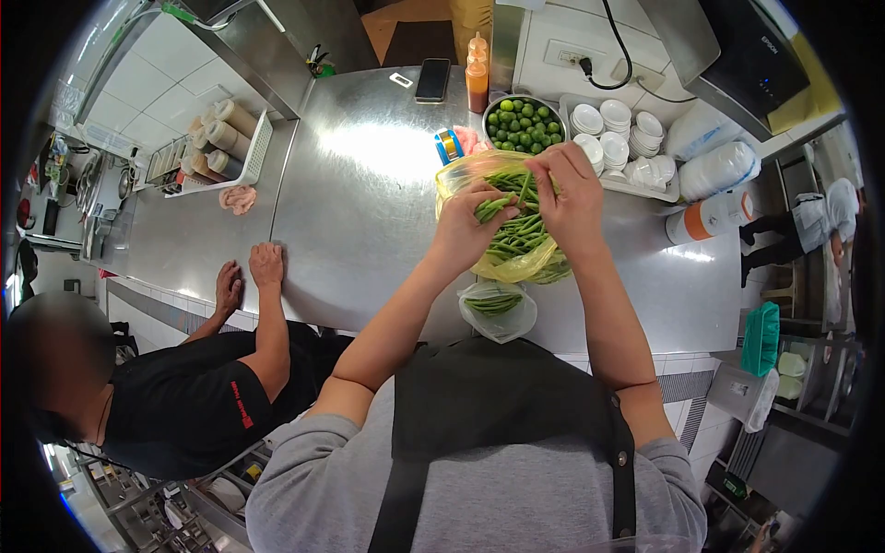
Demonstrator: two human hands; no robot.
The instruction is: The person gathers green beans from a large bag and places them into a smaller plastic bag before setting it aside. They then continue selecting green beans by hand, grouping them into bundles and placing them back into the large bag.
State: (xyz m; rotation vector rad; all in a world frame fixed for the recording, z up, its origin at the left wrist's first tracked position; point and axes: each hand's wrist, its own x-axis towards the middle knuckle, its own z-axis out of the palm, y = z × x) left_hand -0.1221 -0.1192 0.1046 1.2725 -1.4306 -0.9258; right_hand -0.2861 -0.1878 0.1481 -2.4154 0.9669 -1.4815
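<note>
In front of me a yellow plastic bag (pixel 505 269) lies open on the steel counter, full of green beans (pixel 518 236). My left hand (pixel 468 221) is closed around a few green beans above the bag's left side. My right hand (pixel 569 195) pinches at a green bean over the bag's right side, its fingertips close to the left hand's. Nearer to me, a clear plastic bag (pixel 502 316) with more green beans sits at the counter's front edge.
Behind the yellow bag stand a bowl of small green limes (pixel 524 124), sauce bottles (pixel 477 74) and a tray of white cups (pixel 616 138). A phone (pixel 433 80) lies farther back. At left, a co-worker's hands (pixel 265 264) rest on the steel counter (pixel 359 212) near a bottle basket (pixel 253 152).
</note>
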